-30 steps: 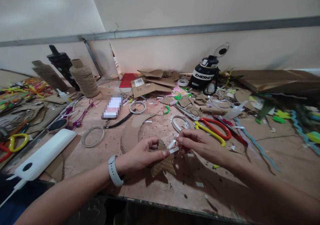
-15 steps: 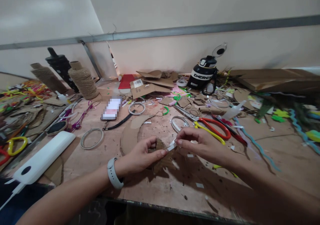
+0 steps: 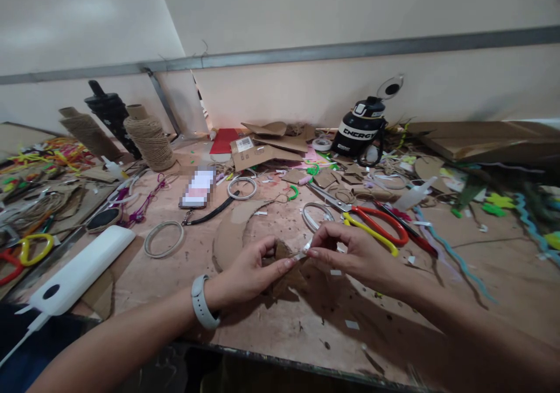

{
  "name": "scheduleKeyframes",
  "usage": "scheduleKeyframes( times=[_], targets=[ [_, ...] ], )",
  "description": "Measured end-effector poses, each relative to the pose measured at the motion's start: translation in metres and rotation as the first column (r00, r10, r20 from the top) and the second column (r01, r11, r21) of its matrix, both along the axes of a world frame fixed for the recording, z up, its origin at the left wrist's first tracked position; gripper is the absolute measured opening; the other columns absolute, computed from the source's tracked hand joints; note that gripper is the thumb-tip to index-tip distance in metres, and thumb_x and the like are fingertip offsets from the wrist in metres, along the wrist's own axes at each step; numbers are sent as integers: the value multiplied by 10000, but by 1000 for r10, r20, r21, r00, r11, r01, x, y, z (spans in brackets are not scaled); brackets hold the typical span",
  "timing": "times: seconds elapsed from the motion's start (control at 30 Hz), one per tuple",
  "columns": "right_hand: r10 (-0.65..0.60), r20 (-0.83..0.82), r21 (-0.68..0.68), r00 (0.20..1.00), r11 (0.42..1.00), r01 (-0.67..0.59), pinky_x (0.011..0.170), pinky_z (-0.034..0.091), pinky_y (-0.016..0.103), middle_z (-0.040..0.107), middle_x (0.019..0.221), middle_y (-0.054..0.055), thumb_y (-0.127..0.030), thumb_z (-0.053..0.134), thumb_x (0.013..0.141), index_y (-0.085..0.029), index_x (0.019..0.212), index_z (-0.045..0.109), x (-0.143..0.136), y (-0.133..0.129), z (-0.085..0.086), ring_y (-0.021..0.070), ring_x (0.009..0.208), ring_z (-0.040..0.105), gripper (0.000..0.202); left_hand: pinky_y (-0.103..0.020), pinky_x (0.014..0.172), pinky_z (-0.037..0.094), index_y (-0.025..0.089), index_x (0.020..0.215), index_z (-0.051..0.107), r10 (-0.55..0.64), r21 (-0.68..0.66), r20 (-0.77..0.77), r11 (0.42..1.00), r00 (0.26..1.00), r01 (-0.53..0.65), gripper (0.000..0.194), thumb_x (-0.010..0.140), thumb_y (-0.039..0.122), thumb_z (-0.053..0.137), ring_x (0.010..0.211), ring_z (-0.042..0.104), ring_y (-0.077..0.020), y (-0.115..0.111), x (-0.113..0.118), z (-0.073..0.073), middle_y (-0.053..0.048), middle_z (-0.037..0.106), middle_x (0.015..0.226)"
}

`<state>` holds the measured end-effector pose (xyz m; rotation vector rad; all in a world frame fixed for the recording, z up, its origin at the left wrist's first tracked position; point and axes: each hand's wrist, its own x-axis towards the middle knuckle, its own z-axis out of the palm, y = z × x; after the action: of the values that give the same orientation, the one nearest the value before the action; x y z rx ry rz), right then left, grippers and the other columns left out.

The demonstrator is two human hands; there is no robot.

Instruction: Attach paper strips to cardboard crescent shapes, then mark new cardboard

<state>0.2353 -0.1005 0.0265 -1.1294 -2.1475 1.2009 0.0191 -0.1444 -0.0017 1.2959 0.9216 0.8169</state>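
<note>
- Pale wall panels with a grey rail stand behind our cluttered worktop (image 3: 271, 334); twine spools (image 3: 151, 145) and a black bottle (image 3: 355, 139) stand toward its far edge.
- Our left hand (image 3: 260, 267) is closed around a jagged cardboard piece (image 3: 289, 282), thumb across it; it is above the worktop's near edge, toward the middle.
- Our right hand (image 3: 350, 250) is narrow, thumb and fingertips pinching a small white strip (image 3: 301, 255); the strip's other end meets our left thumb.
- Beyond our left hand lies a cardboard crescent (image 3: 228, 230); beyond our right, a tape ring (image 3: 307, 218) and scissors (image 3: 340, 204).
- Left of us, a white device (image 3: 83, 270) lies by the near edge; a phone (image 3: 199, 189) lies farther in.
</note>
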Motion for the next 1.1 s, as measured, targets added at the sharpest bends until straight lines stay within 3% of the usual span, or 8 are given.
scheduleKeyframes(
  times=[0.17,0.3,0.47,0.6,1.1],
  targets=[
    [-42,17,36,999,999,41,569,399,259,591,668,11,-398,636,811,-178,727,624,-4,-8,6,133,624,516,236,-194,565,355,156,811,508,17,32,-35,999,999,-16,279,853,414,605,638,443,-76,0,0,-4,17,505,733],
    [-22,-20,-59,1000,998,21,568,402,256,592,657,9,-447,641,806,-175,734,631,-5,-14,10,132,622,510,281,-181,523,320,159,800,482,16,-4,-36,1000,999,-16,284,860,412,595,585,382,-59,-1,1,-5,44,446,682],
    [-107,-56,-193,993,977,95,528,361,242,580,660,2,-519,678,754,-170,749,623,-2,-10,4,118,602,481,353,-192,530,375,165,876,483,-3,-151,71,988,997,14,310,848,449,601,577,461,-64,-4,3,0,24,520,735],
    [-150,-78,-304,986,945,119,499,336,237,561,636,-14,-554,706,713,-180,753,600,1,-3,-4,106,562,471,391,-192,534,378,166,882,490,12,-163,76,987,997,1,333,833,470,618,576,481,-63,-5,3,3,23,520,732],
    [-156,-87,-349,984,930,116,498,324,230,545,605,-25,-566,722,684,-164,725,584,-2,2,-5,92,539,459,427,-213,603,431,172,941,505,-8,-252,191,966,981,57,310,828,425,644,663,541,-85,-6,3,3,-5,569,818]
  ],
)
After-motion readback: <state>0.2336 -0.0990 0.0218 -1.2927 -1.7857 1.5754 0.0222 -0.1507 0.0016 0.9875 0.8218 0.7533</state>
